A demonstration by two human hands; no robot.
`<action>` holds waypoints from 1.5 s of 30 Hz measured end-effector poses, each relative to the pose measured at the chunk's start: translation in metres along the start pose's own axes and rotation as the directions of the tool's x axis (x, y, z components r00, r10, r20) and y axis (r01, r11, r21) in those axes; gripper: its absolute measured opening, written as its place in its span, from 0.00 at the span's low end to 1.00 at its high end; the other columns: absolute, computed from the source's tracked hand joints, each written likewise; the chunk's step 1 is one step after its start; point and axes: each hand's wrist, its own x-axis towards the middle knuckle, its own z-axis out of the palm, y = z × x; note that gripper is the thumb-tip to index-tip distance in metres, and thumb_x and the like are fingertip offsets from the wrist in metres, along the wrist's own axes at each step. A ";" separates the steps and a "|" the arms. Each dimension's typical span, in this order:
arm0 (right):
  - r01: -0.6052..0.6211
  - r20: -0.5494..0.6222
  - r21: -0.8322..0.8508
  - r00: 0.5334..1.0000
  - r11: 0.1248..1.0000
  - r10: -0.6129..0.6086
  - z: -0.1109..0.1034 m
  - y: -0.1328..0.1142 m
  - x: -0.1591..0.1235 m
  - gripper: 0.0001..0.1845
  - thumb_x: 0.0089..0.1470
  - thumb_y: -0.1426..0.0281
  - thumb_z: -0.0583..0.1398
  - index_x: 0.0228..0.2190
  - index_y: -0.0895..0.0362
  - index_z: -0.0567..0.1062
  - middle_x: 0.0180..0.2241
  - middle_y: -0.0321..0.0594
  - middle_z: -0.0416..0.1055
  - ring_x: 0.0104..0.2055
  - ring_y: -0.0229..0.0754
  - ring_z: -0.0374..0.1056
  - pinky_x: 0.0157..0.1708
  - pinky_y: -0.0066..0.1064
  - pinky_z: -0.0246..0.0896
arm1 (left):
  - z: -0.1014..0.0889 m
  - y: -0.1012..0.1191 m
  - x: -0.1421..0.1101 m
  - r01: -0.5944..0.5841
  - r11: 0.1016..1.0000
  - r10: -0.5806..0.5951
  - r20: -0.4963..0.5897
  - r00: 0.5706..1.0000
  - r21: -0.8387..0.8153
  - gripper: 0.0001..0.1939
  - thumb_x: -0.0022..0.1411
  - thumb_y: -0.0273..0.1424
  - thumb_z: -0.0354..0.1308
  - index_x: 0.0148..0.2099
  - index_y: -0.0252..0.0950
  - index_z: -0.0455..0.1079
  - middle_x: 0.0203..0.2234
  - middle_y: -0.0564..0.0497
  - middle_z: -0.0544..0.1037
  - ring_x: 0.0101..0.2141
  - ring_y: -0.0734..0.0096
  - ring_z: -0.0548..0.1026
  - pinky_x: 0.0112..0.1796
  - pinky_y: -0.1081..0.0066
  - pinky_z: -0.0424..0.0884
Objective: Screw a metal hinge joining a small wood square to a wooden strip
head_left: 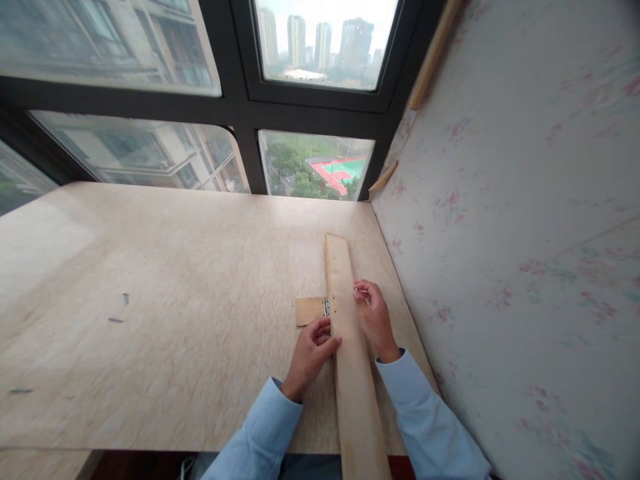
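A long wooden board (341,270) lies on the pale marble-patterned surface and runs toward me past its front edge. My left hand (311,350) grips the board's left edge, thumb on top and fingers curled at the side. Just beyond those fingers, a metal hinge (327,307) sits between the board and a small wooden piece (309,312). A few small dark holes show in the board near the hinge. On the board's right side, my right hand (373,317) is closed in a pinch, with a tiny shiny thing at its fingertips, too small to name.
Several small grey metal pieces, among them one slim piece (115,320), lie on the left of the marble-patterned surface (210,267). A flowered wall (500,267) rises close on the right. Dark-framed windows (320,110) stand at the back.
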 end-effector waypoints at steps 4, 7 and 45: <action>0.005 0.032 -0.019 0.999 1.000 -0.004 -0.006 0.006 -0.001 0.09 0.59 0.64 0.57 0.37 0.56 0.72 0.52 0.52 0.70 0.53 0.51 0.68 0.54 0.49 0.64 | 0.001 -0.002 -0.002 -0.013 1.000 0.013 0.008 1.000 -0.014 0.28 0.45 0.32 0.71 0.48 0.28 0.71 0.43 0.38 0.79 0.41 0.61 0.79 0.43 0.65 0.75; 0.183 0.168 -0.046 0.970 0.982 -0.173 -0.003 -0.004 -0.003 0.05 0.63 0.68 0.56 0.39 0.54 0.71 0.57 0.48 0.69 0.61 0.49 0.62 0.60 0.50 0.56 | 0.001 -0.002 -0.003 -0.034 0.999 0.035 0.053 0.998 -0.023 0.28 0.48 0.33 0.71 0.51 0.29 0.71 0.46 0.37 0.79 0.43 0.58 0.79 0.46 0.63 0.74; 0.673 0.350 -0.001 0.693 0.739 -0.630 0.002 -0.030 -0.028 0.08 0.60 0.76 0.58 0.41 0.55 0.72 0.33 0.41 0.77 0.34 0.42 0.72 0.38 0.38 0.68 | -0.014 0.005 -0.003 -0.086 0.996 0.078 0.198 0.977 0.030 0.14 0.54 0.30 0.61 0.44 0.31 0.76 0.37 0.45 0.80 0.39 0.65 0.76 0.41 0.69 0.68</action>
